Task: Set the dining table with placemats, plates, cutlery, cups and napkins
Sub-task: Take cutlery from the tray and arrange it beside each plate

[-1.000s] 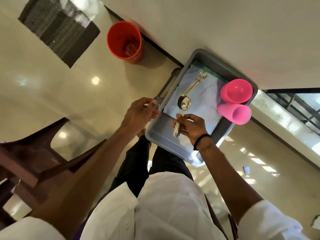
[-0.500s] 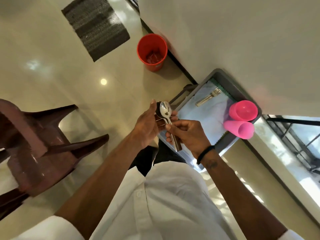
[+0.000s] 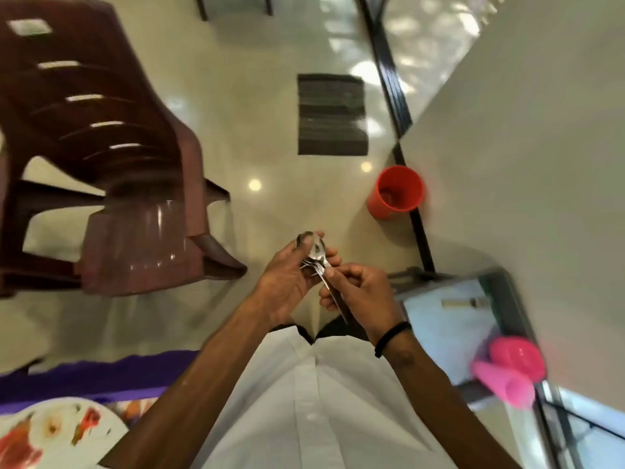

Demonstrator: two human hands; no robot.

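grey tray, cloth, pink cups

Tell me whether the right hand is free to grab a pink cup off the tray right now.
Probably not yet: the right hand is pinching the spoons with the left hand. The pink cups on the tray sit unobstructed beside it.

Spoon handles hidden within right hand, their number unclear, fork on grey tray smeared by motion blur, pink cups blurred, patterned plate cut off by the bottom-left corner.
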